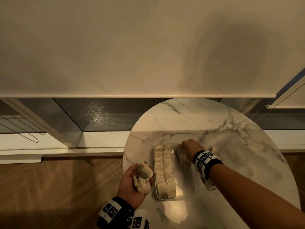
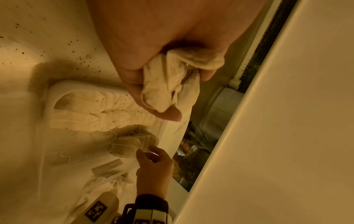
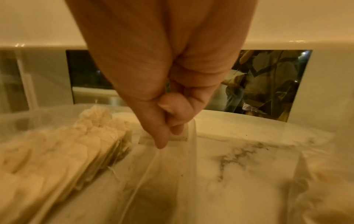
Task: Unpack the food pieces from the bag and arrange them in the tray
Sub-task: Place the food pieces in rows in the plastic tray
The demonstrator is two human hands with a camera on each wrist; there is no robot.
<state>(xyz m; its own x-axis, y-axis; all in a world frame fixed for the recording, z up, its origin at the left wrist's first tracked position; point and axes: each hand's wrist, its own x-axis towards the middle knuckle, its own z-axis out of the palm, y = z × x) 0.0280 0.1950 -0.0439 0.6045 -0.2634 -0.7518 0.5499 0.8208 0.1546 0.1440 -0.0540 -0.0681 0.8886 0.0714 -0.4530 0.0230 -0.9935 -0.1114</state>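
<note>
A clear tray point(image 1: 179, 196) on the marble table point(image 1: 189, 118) holds two neat rows of pale tea bags point(image 1: 164, 169). My left hand point(image 1: 130, 182) hovers palm up just left of the tray and grips a loose bunch of tea bags point(image 1: 142, 176), which the left wrist view shows crumpled in the fingers point(image 2: 172, 84). My right hand point(image 1: 187, 146) is at the tray's far right corner, beside a hazy clump of tea bags point(image 1: 180, 155). In the right wrist view its thumb and fingers point(image 3: 168, 127) pinch the edge of the clear bag point(image 3: 172, 163).
The clear bag point(image 1: 234, 156) lies flat over the table to the right of the tray. Dark crumbs speckle the marble point(image 2: 76, 44). The round table's edge point(image 1: 126, 156) is close to my left hand, with wooden floor point(image 1: 57, 187) below. A white sill point(image 1: 115, 93) runs behind.
</note>
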